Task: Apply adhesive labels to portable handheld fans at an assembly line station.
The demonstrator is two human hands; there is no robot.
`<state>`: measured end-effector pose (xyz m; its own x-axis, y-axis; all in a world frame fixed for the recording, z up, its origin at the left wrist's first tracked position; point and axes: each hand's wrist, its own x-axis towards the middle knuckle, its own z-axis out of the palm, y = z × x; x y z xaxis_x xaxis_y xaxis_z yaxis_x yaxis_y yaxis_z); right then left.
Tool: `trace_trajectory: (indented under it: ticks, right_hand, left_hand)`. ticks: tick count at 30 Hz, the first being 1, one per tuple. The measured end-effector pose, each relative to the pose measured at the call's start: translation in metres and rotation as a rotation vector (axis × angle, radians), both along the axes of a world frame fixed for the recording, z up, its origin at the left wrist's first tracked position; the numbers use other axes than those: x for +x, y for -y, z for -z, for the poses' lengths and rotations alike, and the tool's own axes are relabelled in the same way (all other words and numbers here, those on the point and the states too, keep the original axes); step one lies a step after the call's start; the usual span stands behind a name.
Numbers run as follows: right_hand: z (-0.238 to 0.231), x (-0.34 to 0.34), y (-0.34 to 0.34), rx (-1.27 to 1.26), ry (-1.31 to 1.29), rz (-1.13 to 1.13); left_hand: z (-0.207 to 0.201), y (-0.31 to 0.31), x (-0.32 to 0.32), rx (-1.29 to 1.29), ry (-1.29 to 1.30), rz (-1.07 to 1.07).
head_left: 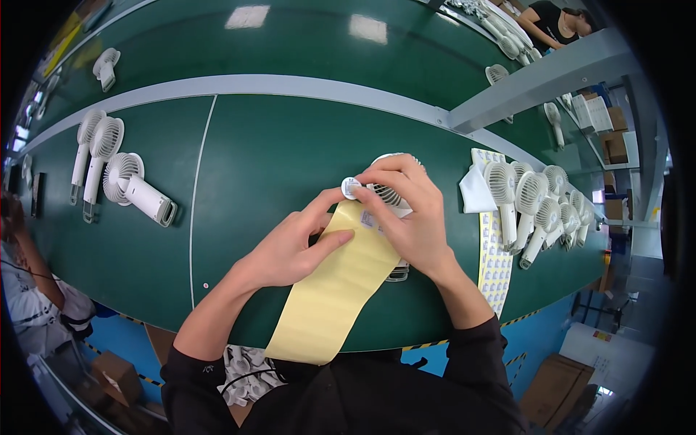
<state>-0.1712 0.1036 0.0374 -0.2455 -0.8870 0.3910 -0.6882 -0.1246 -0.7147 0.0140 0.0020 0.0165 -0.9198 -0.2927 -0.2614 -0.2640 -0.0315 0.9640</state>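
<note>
My left hand (286, 243) grips a long yellow label sheet (319, 304), thumb lying across its face and forefinger reaching to the top edge. At that edge is a small round white disc (350, 188) with printing on it. The thumb and fingers of my right hand (409, 206) close on the disc, and my left forefinger touches its side. A few labels (368, 219) show on the sheet near my right thumb. Beneath my right hand and the sheet lies a white handheld fan (389, 194), mostly covered; its handle end peeks out beside the sheet.
Several white handheld fans (533, 192) lie clustered at right, beside a white cloth (475, 190) and another label sheet (495, 272). More fans (105, 141) rest at left. A metal post (544, 80) crosses the far right. Other people sit at far left and far right.
</note>
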Motion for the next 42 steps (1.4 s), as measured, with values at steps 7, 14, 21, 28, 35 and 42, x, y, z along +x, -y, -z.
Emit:
trace_trajectory:
  ticks: [7, 14, 21, 28, 35, 42]
  right_hand:
    - [-0.01, -0.024, -0.011, 0.093, 0.46, 0.083]
    - [0.0, -0.064, -0.029, 0.331, 0.375, 0.2]
    - [-0.004, -0.064, -0.022, 0.344, 0.302, 0.116]
    - [-0.005, -0.066, -0.018, 0.368, 0.267, 0.098]
    - [0.0, -0.063, -0.019, 0.33, 0.26, 0.116]
    - [0.003, -0.063, -0.019, 0.317, 0.221, 0.126]
  left_hand:
    - [0.01, -0.006, -0.004, -0.038, -0.146, -0.124]
    - [0.005, -0.003, -0.007, -0.059, -0.054, -0.141]
    - [0.011, -0.002, -0.006, -0.081, -0.011, -0.157]
    - [0.004, 0.0, -0.008, -0.013, 0.021, -0.151]
    - [0.007, -0.004, -0.009, 0.005, -0.017, -0.195]
    - [0.008, -0.003, -0.008, -0.009, -0.016, -0.179]
